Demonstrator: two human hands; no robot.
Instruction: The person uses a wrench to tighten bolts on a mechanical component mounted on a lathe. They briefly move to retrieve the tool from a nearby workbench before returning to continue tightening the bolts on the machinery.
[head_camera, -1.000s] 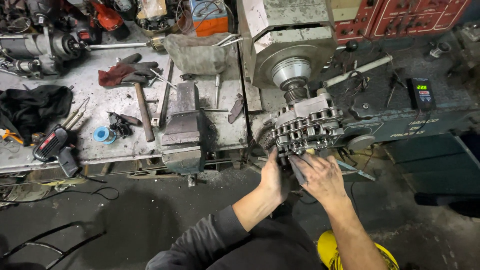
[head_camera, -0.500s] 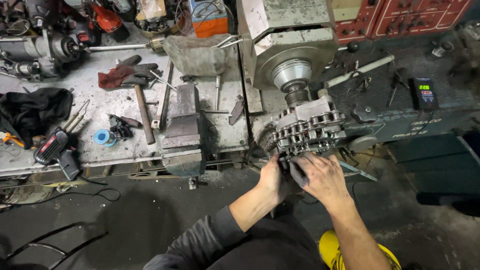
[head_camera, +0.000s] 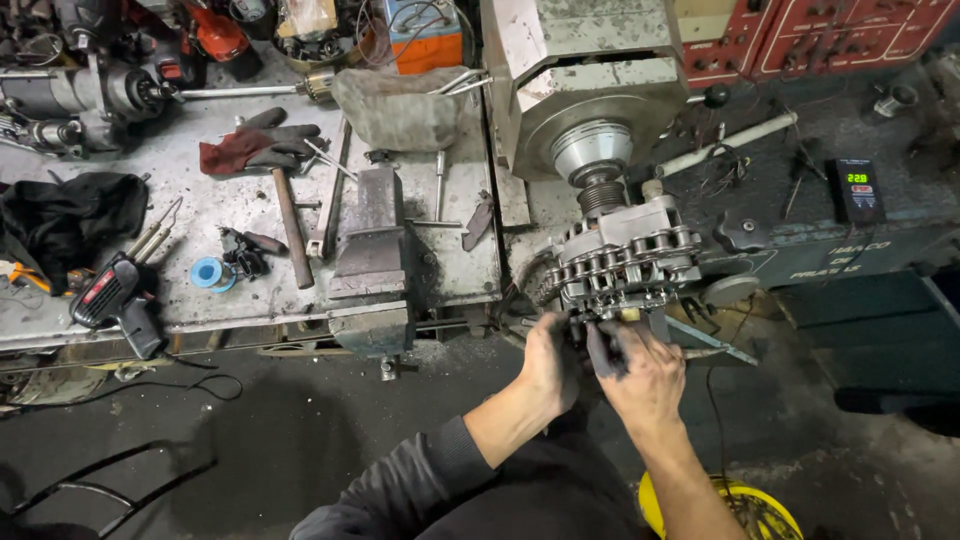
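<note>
Alternator housing (head_camera: 625, 260) — both grimy hands, left hand (head_camera: 550, 362) and right hand (head_camera: 640, 375), curled against its underside.

A grimy grey metal table (head_camera: 250, 290) fills the upper left, cluttered with tools around a heavy vise (head_camera: 368, 250). Below lies a dark, oil-stained concrete floor (head_camera: 250, 440) with loose black cables (head_camera: 110, 480). Red cabinets (head_camera: 800, 35) line the top right.
</note>
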